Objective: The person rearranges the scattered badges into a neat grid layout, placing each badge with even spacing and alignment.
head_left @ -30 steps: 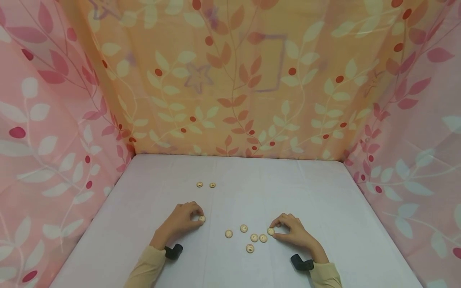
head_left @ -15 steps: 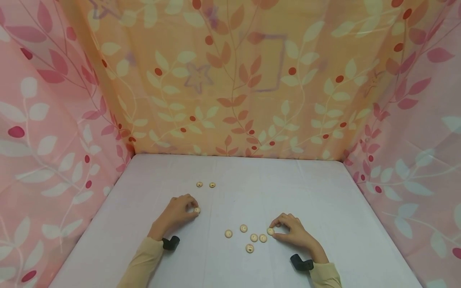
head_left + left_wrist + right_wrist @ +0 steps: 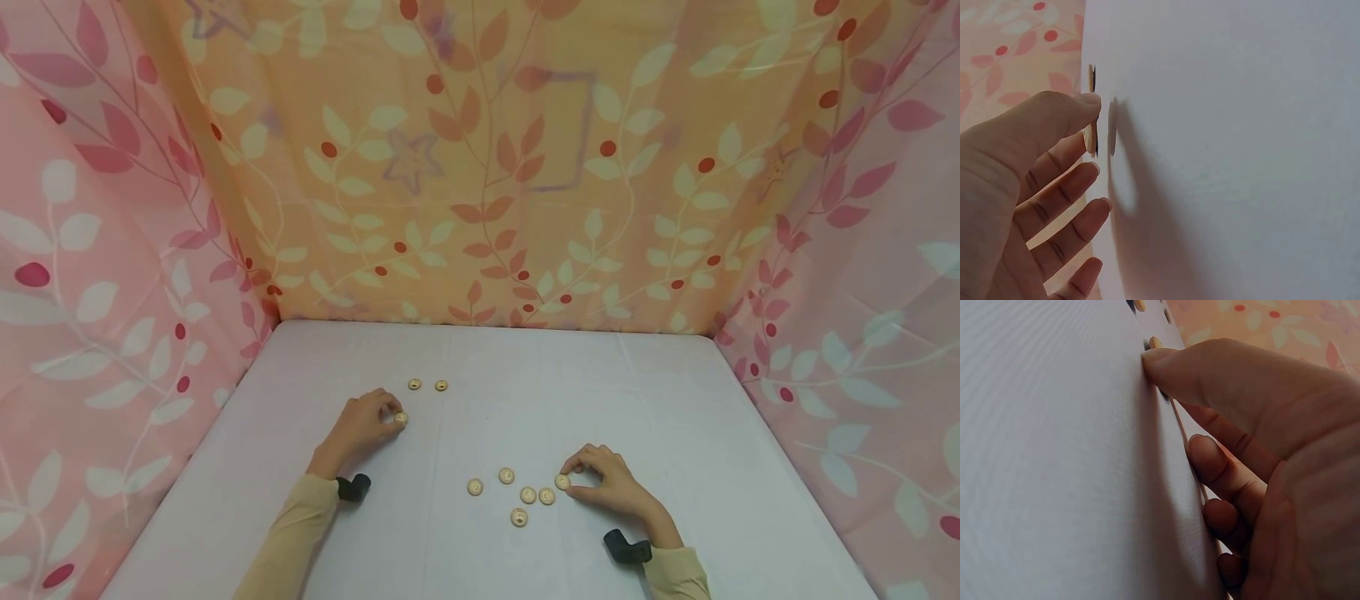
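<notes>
My left hand pinches a pale round wooden disc between thumb and forefinger. In the left wrist view this disc stands a little off the cloth, its shadow apart from it, and the other fingers spread loosely below. Two similar discs lie just beyond, side by side. On the right side, my right hand has its thumb and forefinger on another marked disc, low at the cloth. Several more discs lie loosely grouped to the left of that hand.
A white cloth covers the table. An orange leaf-patterned curtain hangs behind its far edge, with pink curtains at both sides. Each wrist carries a small black camera.
My left hand has moved away from me and slightly left with its disc, closer to the two far discs. My right hand has stayed in place with its disc.
</notes>
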{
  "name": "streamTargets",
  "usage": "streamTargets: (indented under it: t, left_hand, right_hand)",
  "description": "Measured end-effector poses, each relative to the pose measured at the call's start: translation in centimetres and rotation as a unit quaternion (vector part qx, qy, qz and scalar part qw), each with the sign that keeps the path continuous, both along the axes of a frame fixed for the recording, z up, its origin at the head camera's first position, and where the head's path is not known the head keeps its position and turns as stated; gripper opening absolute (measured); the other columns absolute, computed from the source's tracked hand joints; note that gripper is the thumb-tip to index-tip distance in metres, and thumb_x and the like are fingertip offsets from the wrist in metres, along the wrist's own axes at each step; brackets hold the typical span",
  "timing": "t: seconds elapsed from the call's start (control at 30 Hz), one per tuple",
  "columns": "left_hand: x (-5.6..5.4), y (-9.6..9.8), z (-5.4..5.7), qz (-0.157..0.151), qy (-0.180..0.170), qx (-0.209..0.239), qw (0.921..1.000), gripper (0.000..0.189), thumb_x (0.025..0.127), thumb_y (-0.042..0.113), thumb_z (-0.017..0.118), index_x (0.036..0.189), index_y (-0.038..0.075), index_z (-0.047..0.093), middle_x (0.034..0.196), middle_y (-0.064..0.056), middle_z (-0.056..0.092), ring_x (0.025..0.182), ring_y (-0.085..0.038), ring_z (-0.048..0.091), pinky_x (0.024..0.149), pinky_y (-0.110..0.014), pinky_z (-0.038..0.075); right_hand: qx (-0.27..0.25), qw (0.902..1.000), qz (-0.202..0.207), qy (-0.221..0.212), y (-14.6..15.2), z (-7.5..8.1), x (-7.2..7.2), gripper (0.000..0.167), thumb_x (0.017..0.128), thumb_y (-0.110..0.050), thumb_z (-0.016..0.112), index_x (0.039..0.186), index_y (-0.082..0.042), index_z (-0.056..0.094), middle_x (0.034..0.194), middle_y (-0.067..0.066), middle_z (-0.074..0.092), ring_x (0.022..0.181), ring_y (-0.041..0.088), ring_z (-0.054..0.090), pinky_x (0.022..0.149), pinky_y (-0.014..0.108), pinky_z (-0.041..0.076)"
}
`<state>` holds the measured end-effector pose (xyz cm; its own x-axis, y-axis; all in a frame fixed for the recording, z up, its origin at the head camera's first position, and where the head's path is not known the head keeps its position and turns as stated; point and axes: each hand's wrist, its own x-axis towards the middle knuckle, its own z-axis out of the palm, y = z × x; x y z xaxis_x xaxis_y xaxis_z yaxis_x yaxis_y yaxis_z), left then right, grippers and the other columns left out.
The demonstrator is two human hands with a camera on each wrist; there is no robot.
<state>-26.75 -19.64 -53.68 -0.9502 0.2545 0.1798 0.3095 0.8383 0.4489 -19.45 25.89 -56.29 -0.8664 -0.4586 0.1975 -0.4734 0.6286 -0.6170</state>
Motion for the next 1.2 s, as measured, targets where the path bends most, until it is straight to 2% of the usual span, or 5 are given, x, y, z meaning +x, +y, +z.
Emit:
streamTargets:
  t: [0.3,0.43,0.67,0.9,1.2]
  left_hand:
    - [-1.3,-0.9,-0.3,0.035,-0.015,0.021,0.9991,0.023,0.076,0.029,0.074,0.092,0.016,0.065,0.085,0.001,0.058,0.072,-0.015,0.049,0.065,-0.032,0.037]
    - [-1.8,-1.2,-0.3,0.041,-0.011,0.024,0.9988,0.022,0.077,0.027,0.073,0.093,0.013,0.065,0.088,-0.001,0.059,0.075,-0.016,0.052,0.067,-0.035,0.039]
    - [-2.9,-1.6,-0.4,0.058,-0.037,0.036,0.9970,0.021,0.081,0.028,0.070,0.095,0.013,0.064,0.094,-0.003,0.062,0.084,-0.019,0.055,0.074,-0.039,0.043]
    - [-3.8,-1.9,-0.2,0.072,-0.043,0.059,0.9948,0.019,0.082,0.024,0.069,0.093,0.010,0.063,0.089,-0.006,0.061,0.082,-0.021,0.054,0.071,-0.038,0.042]
    - [-4.6,-1.9,-0.2,0.090,-0.054,0.080,0.9912,0.019,0.082,0.023,0.068,0.094,0.009,0.062,0.082,-0.002,0.061,0.077,-0.018,0.054,0.068,-0.035,0.041]
  right_hand:
    - [-0.001,1.0000,0.002,0.001,0.0,0.1,0.0,0.024,0.075,-0.038,0.074,0.095,-0.032,0.063,0.088,-0.016,0.053,0.083,0.007,0.042,0.074,0.031,0.025]
    - [0.002,1.0000,0.002,0.000,0.0,0.2,0.1,0.024,0.076,-0.038,0.074,0.096,-0.032,0.063,0.088,-0.016,0.053,0.083,0.006,0.041,0.074,0.031,0.026]
    - [0.002,1.0000,0.002,-0.003,0.0,0.2,0.1,0.024,0.076,-0.038,0.073,0.096,-0.032,0.062,0.088,-0.016,0.053,0.083,0.006,0.041,0.074,0.030,0.025]
    - [0.005,1.0000,-0.003,-0.002,0.0,0.1,0.0,0.024,0.076,-0.039,0.073,0.096,-0.034,0.061,0.088,-0.016,0.052,0.083,0.006,0.040,0.074,0.030,0.025]
    - [0.006,1.0000,-0.003,-0.004,0.0,0.0,0.0,0.024,0.076,-0.039,0.073,0.096,-0.035,0.061,0.087,-0.017,0.052,0.083,0.006,0.041,0.075,0.031,0.026]
